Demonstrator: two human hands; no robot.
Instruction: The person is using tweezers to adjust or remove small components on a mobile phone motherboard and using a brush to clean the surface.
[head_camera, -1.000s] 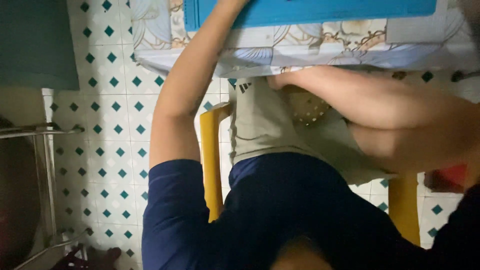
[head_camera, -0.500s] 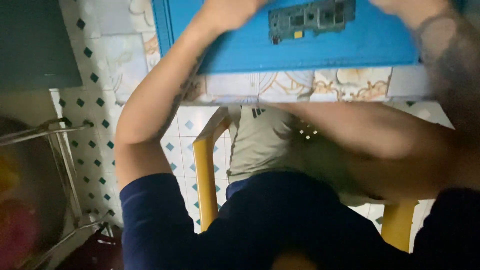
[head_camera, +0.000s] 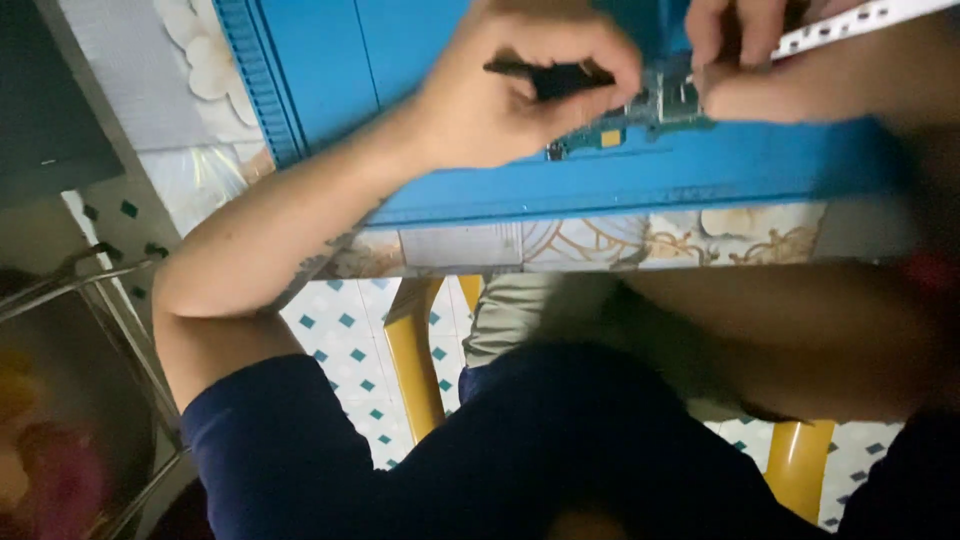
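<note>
The left hand (head_camera: 520, 95) grips a black tool (head_camera: 550, 78), seemingly tweezers; the right hand (head_camera: 770, 60) pinches a green circuit board (head_camera: 650, 105) over the blue mat (head_camera: 420, 60).

Place: a small home repair bench.
Signs: blue work mat (head_camera: 420, 90) on a flowered tablecloth (head_camera: 600, 245), yellow plastic chair (head_camera: 415, 360), green-dotted tiled floor (head_camera: 345, 340).

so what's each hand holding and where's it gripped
The left hand pinches a thin black tool near its middle. The right hand grips a white strip at its end, over the circuit board.
</note>
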